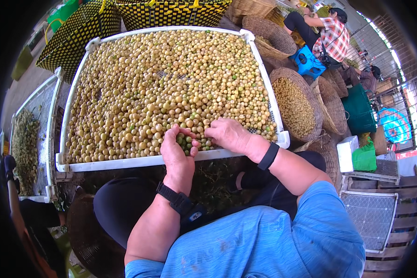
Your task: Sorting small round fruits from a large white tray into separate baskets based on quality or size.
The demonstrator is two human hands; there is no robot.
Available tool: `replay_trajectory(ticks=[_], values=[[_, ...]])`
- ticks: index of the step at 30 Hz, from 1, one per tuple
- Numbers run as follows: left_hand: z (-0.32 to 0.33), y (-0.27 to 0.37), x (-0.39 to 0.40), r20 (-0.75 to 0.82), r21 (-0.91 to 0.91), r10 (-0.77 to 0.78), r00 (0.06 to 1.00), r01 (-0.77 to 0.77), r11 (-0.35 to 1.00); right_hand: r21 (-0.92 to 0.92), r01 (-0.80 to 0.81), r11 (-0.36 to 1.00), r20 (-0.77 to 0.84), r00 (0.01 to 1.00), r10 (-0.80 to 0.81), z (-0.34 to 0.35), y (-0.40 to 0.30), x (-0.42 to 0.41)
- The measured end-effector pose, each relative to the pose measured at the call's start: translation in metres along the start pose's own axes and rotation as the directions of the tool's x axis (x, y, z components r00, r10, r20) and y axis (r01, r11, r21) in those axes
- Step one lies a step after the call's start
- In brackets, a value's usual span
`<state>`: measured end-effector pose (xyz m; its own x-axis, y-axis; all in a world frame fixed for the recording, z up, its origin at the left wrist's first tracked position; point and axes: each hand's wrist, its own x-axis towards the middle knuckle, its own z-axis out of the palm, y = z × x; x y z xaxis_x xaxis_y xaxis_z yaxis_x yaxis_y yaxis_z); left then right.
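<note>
A white plastic tray (106, 167) lies before me, spread with small round yellowish fruits (132, 93) and a few green ones. At its front edge my left hand (175, 147) is cupped, palm to the right, around several small green fruits (185, 143). My right hand (231, 135) is just right of it, back upward, its curled fingertips down among the fruits. Whether those fingertips pinch a fruit is hidden. Bits of the tray's perforated floor show through thin spots in the layer.
Black-and-yellow woven baskets (173, 14) stand behind the tray. To the right are wicker baskets, one filled with fruits (293, 104). A person (330, 38) sits on a blue stool (307, 62) beyond. Another tray (50, 139) with darker plant matter is at left, beside a person's arm (14, 201).
</note>
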<state>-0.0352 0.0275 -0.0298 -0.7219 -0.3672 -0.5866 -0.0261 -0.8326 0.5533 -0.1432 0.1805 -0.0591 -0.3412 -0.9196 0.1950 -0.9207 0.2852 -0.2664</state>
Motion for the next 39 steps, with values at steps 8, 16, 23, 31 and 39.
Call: replay_trajectory(ticks=[8,16,23,31,39], values=[[-0.002,-0.005,0.003,0.042,0.036,-0.049,0.998,0.047,0.998,0.012,-0.157,0.988,-0.023,0.987,0.157,0.001,-0.003,-0.003],[0.000,-0.005,0.002,0.035,0.052,-0.075,0.997,0.073,0.996,0.009,-0.186,0.983,-0.108,0.977,0.186,-0.001,0.002,-0.010],[-0.002,-0.006,0.005,0.038,0.037,-0.073,0.997,0.071,0.997,-0.066,-0.107,0.992,-0.084,0.991,0.102,0.012,-0.007,0.000],[-0.001,-0.004,0.002,0.034,0.064,-0.087,0.996,0.084,0.994,0.006,-0.237,0.971,-0.038,0.971,0.237,-0.001,-0.008,-0.003],[0.005,-0.004,-0.001,-0.034,0.044,-0.095,0.995,0.096,0.994,0.612,-0.278,0.740,-0.020,0.930,0.366,-0.050,-0.052,0.014]])
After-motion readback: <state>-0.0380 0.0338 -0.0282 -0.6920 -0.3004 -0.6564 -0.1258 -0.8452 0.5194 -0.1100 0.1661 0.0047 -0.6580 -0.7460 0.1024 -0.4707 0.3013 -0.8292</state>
